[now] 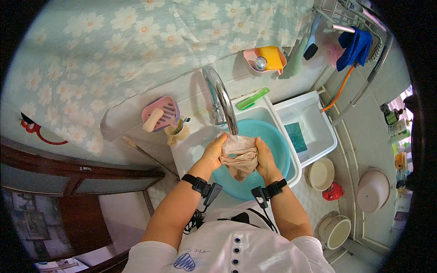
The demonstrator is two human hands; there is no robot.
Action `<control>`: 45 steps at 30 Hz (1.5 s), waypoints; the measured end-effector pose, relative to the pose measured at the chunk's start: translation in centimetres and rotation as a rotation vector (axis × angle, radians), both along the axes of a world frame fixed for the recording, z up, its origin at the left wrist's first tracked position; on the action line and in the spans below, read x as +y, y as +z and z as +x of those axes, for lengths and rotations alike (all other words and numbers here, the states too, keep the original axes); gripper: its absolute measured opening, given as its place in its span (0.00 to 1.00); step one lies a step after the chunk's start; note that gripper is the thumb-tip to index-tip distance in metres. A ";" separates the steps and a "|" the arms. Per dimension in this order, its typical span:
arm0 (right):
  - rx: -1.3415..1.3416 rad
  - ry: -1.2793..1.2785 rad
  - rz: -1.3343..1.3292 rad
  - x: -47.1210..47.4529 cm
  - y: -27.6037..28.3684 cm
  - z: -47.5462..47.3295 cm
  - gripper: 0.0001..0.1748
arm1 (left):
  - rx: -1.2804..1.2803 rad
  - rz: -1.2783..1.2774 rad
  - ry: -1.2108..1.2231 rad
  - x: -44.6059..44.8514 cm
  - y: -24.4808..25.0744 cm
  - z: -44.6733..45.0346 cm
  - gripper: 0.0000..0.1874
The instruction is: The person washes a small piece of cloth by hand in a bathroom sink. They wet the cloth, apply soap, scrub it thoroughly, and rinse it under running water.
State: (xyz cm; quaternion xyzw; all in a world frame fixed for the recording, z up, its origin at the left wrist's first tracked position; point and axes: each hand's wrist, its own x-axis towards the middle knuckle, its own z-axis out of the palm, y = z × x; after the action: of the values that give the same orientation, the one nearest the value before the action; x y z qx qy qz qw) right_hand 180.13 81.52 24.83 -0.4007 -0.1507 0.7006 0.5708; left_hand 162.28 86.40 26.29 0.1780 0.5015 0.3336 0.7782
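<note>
My left hand (214, 152) and my right hand (266, 159) grip opposite sides of a wet beige cloth (240, 157). The fabric is stretched between them in folds, and its lower end hangs down. Right above it is the spout of a chrome faucet (225, 99), with the cloth's pale upper edge at the outlet. Below my hands a round light-blue plastic basin (273, 136) sits in the white sink (191, 153). Water shows in the basin, though the cloth and my hands hide part of it.
A green brush (253, 99) lies on the sink's back ledge. Left of the faucet are a pink soap dish (167, 111) with soap and a yellow cup (177, 133). A white tub (307, 102) stands at the right, with buckets (321, 174) below. A floral curtain (153, 44) hangs behind.
</note>
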 end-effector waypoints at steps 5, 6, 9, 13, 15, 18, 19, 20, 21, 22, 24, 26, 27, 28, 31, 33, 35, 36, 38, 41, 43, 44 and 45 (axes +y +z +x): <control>0.177 0.000 -0.089 -0.6 -1.7 1.0 0.24 | -0.021 -0.030 -0.001 -1.0 0.7 1.1 0.18; 0.237 -0.014 -0.169 -0.8 -1.9 1.2 0.23 | 0.022 -0.025 -0.021 -1.1 0.9 1.3 0.17; 0.190 -0.077 -0.146 -1.3 -1.6 1.4 0.25 | 0.081 -0.027 -0.056 -1.3 1.2 1.7 0.17; 0.016 0.002 -0.212 -1.6 0.5 1.2 0.27 | 0.037 -0.044 -0.017 -1.1 1.6 1.9 0.17; -0.027 0.087 -0.219 -1.4 1.6 1.2 0.27 | 0.018 -0.019 -0.035 -1.0 1.7 1.9 0.17; -0.061 0.156 -0.273 -1.1 2.8 0.5 0.23 | 0.021 0.030 -0.063 -1.0 1.5 2.1 0.17; -0.172 0.133 -0.152 -1.0 3.1 -0.2 0.22 | 0.060 0.035 -0.037 -1.1 1.3 2.3 0.17; -0.265 0.114 -0.054 -1.1 3.5 -1.1 0.21 | 0.087 0.059 -0.023 -1.2 1.0 2.4 0.17; -0.408 0.070 -0.020 -1.1 3.8 -2.1 0.20 | 0.110 0.021 -0.014 -1.3 0.8 2.6 0.17; -0.539 0.039 0.122 -1.5 4.1 -3.2 0.18 | 0.120 0.003 -0.018 -1.4 0.5 2.7 0.17; -0.972 0.172 0.169 -2.0 4.4 -4.9 0.18 | 0.104 -0.039 -0.099 -1.6 0.2 2.8 0.17; -1.273 0.201 0.178 -1.4 4.3 -5.5 0.18 | 0.045 -0.020 -0.122 -1.8 0.0 3.1 0.18; -1.301 0.219 0.134 -1.0 4.2 -5.3 0.18 | 0.065 -0.048 -0.117 -2.0 -0.1 3.3 0.18; -1.329 0.236 0.090 -0.3 3.9 -5.0 0.18 | 0.237 0.002 -0.178 -2.1 -0.2 3.6 0.20; -1.287 0.141 0.060 1.2 3.3 -3.8 0.19 | 0.113 -0.054 -0.073 -2.4 -0.6 4.3 0.21; -1.237 0.112 0.070 1.3 3.3 -3.6 0.20 | 0.090 -0.080 -0.113 -2.2 -0.9 4.1 0.22; -1.198 0.179 0.000 0.7 3.6 -4.0 0.21 | -0.098 -0.055 -0.118 -1.8 -1.0 3.7 0.23; -1.271 0.238 0.086 0.1 4.0 -4.5 0.21 | -0.086 -0.059 -0.033 -1.6 -1.0 3.3 0.23; -1.380 0.474 0.139 -0.2 4.5 -5.0 0.22 | -0.127 -0.123 0.095 -1.4 -0.6 3.0 0.25; -1.342 0.258 0.205 0.5 4.8 -4.7 0.23 | 0.155 0.027 0.011 -2.5 0.0 3.9 0.25; -1.362 0.203 0.101 1.2 4.4 -4.2 0.24 | 0.189 -0.045 0.022 -2.8 0.3 4.4 0.25; -1.380 0.085 0.072 1.2 4.1 -4.1 0.24 | 0.177 -0.060 0.006 -2.8 0.3 4.4 0.25; -1.382 0.185 0.068 1.3 3.9 -4.2 0.24 | 0.193 -0.029 -0.001 -2.8 0.2 4.4 0.25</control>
State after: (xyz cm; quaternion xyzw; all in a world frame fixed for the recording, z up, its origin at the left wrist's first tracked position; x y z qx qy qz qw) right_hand 175.97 82.78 28.72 -0.7219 -0.5348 0.3260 0.2943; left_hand 166.71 83.60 26.49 0.1981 0.5787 0.3074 0.7289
